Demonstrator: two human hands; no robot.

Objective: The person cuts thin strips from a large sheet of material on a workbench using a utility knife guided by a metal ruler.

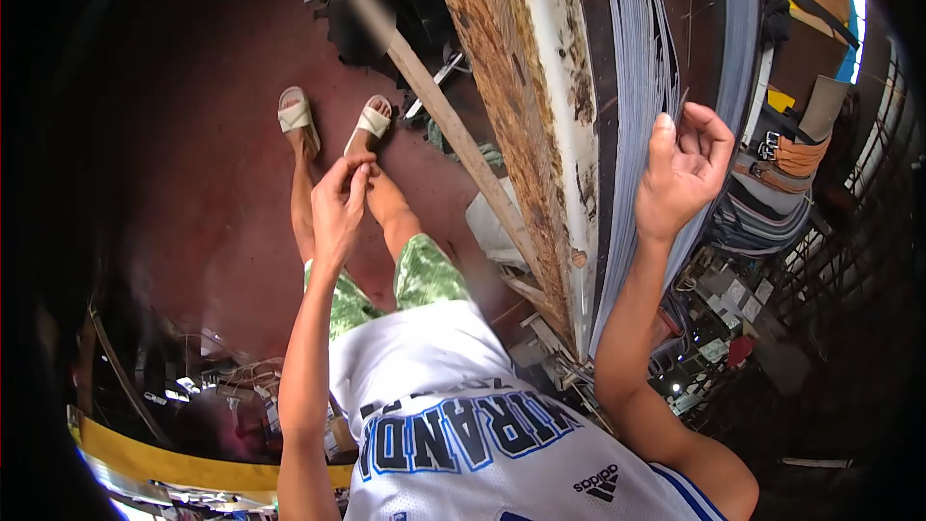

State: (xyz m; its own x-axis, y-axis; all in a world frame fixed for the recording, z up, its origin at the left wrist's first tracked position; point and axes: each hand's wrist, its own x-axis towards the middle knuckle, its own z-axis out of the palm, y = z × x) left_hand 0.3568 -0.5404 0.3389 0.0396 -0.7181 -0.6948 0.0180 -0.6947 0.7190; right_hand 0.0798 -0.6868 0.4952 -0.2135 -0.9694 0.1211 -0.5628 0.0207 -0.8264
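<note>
My left hand (340,205) is in front of my legs, its thumb and fingertips pinched together. Whatever may be between them is too small to make out. On the right, my right hand (683,169) is raised palm up with curled fingers, over a long stack of thin grey-blue strips (639,48). A thin dark sliver (684,96) shows at its fingertips; I cannot tell what it is. Left of the strips runs a worn wooden beam (502,77) with a stained white edge (550,48).
A narrow wooden bar (453,135) slants across the reddish floor (212,183). Belts (799,156) and dark folded material (762,217) are at the right. Clutter (728,304) lies below them. A yellow curved edge (183,453) crosses the lower left. My sandalled feet (371,121) are on the floor.
</note>
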